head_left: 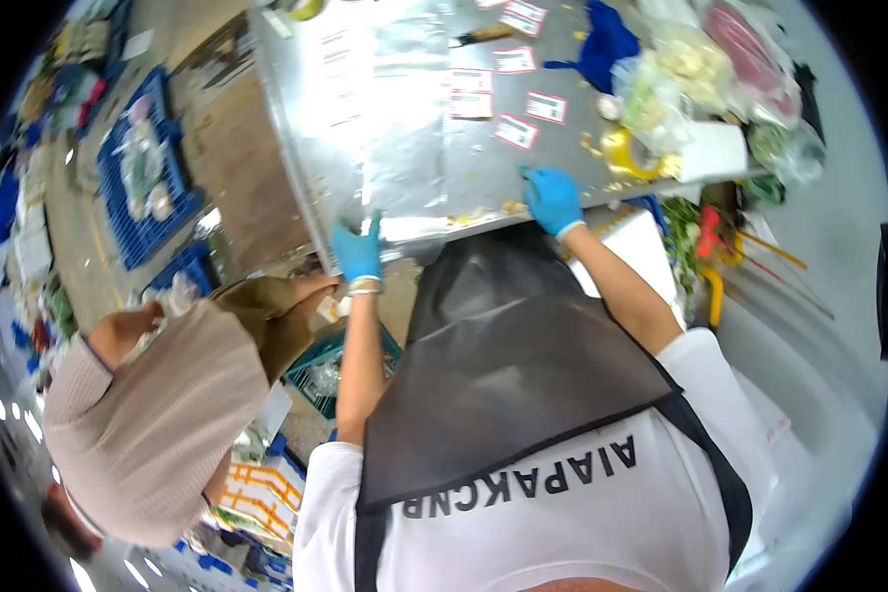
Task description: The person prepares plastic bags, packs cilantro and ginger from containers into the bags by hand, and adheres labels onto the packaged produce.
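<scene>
My left hand (pixel 358 253), in a blue glove, is at the near edge of the metal table (pixel 602 148), its thumb and fingers apart. A strip of clear plastic film (pixel 407 128) lies across the tabletop just beyond it. My right hand (pixel 555 200), also gloved in blue, hovers over or rests on the table's front edge; which one I cannot tell. Its fingers point left, loosely bent, and nothing shows in them. Several printed labels (pixel 471 81) with red borders lie on the table, along with a brush-like tool or knife with a wooden handle (pixel 487 35).
At the table's right are a blue cloth (pixel 607 47), a roll of yellow tape (pixel 626 153) and plastic bags of produce (pixel 696 64). Food scraps (pixel 483 214) dot the front edge. A co-worker (pixel 168 424) bends close on my left, near a green basket (pixel 318 370). Blue crates (pixel 138 202) stand farther left.
</scene>
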Tool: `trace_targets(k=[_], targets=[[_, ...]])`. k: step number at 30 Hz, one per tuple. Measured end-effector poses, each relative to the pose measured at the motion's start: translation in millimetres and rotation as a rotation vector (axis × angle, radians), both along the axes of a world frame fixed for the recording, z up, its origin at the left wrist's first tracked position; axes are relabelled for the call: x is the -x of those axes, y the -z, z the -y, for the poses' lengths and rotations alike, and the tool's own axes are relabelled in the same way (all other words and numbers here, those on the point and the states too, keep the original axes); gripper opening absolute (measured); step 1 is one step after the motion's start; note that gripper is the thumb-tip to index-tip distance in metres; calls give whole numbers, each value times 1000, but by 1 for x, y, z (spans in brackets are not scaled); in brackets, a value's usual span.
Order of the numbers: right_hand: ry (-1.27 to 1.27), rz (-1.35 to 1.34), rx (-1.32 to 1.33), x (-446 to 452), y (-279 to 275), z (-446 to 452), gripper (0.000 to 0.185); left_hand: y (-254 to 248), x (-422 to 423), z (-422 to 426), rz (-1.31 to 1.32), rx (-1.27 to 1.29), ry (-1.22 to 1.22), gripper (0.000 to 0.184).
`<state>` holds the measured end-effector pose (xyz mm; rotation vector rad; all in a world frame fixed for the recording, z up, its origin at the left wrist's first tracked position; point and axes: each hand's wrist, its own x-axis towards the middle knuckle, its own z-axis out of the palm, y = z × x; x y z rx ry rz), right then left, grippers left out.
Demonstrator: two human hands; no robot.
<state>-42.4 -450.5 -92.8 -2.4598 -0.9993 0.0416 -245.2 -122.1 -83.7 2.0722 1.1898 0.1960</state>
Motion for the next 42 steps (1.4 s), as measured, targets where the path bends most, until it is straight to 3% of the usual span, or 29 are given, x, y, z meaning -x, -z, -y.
trace_targets(k=[2,3,4,8,10,11,12,14,16,20,21,24,26,29,33,38,42], targets=[[-5,11,13,-1,0,1,30,-16,-23,1,-200,-55,58,76],[5,5,8,-4,-4,2,30,-13,-29,2,-209,-197,46,70],[12,-7,-5,-4,-8,0,30,-12,-31,-2,-235,32,-4,69],[20,-59,-48,-4,-5,-3,28,19,-20,-21,-198,129,-24,71],[26,-131,60,-5,-10,-5,28,-13,-33,-16,-278,247,-48,66],[19,-133,35,-6,-14,-9,28,27,-14,-29,-279,300,-7,63],[21,-131,16,-7,-17,-10,28,31,-12,-28,-239,372,-1,58],[30,-117,-7,-7,-17,-10,28,-2,-34,-27,-419,271,154,56],[29,-90,-25,-8,-17,-12,28,-18,-47,-22,-431,192,164,56],[170,-322,-3,4,-26,-27,32,-3,-46,-28,-203,186,66,57],[227,-424,-38,14,-34,-39,35,-6,-49,-34,-256,245,111,57],[370,-732,-58,48,-48,-80,55,8,-43,-35,-73,353,65,56],[482,-730,-45,69,-43,-109,66,-16,-59,-44,-180,616,217,53],[608,-720,43,74,-24,-140,67,-14,-78,-57,-259,491,399,51],[688,-589,46,51,-62,-171,61,-14,-86,-64,-277,350,547,40],[431,-437,-18,36,-74,-190,56,37,-88,-62,-60,575,354,30],[267,-296,-78,32,-80,-210,53,23,-119,-70,-63,731,353,37]])
